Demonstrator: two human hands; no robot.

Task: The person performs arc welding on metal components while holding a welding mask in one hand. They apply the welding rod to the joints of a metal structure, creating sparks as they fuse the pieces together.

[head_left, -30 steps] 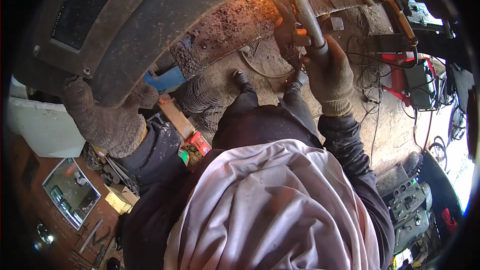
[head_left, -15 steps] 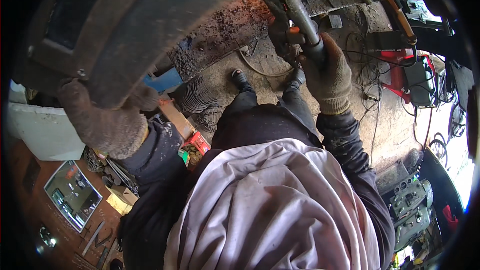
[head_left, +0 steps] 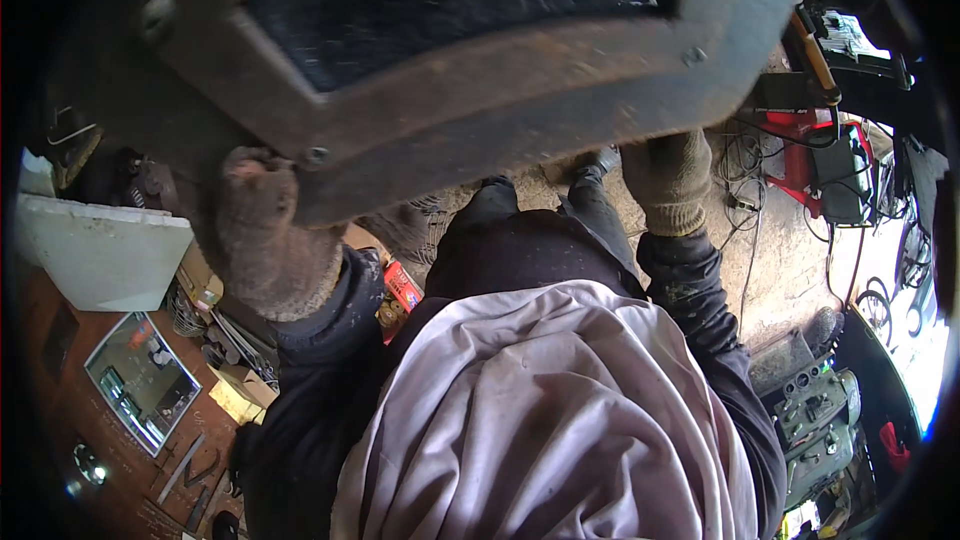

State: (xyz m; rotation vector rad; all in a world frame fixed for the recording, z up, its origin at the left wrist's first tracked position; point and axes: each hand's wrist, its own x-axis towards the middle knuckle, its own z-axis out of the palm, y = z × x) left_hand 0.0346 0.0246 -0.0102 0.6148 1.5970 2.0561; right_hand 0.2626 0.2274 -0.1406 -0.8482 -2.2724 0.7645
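Observation:
A dark, scuffed welding shield with a tinted window fills the top of the view. My left hand, in a dirty knit glove, is closed on the shield's lower left edge. My right hand, in a similar glove, reaches up behind the shield's lower right edge. Only its wrist and the back of the glove show. Its fingers and anything in them are hidden.
To the left, a white block and a mirror-like panel rest on a brown surface. An open red box is beside my left sleeve. Cables trail across the floor towards a red and grey machine on the right.
The shield has swung right and down, covering the work area. My right hand, gripping a welding electrode holder near a glowing tip before, is now mostly hidden. My left hand shifted slightly right.

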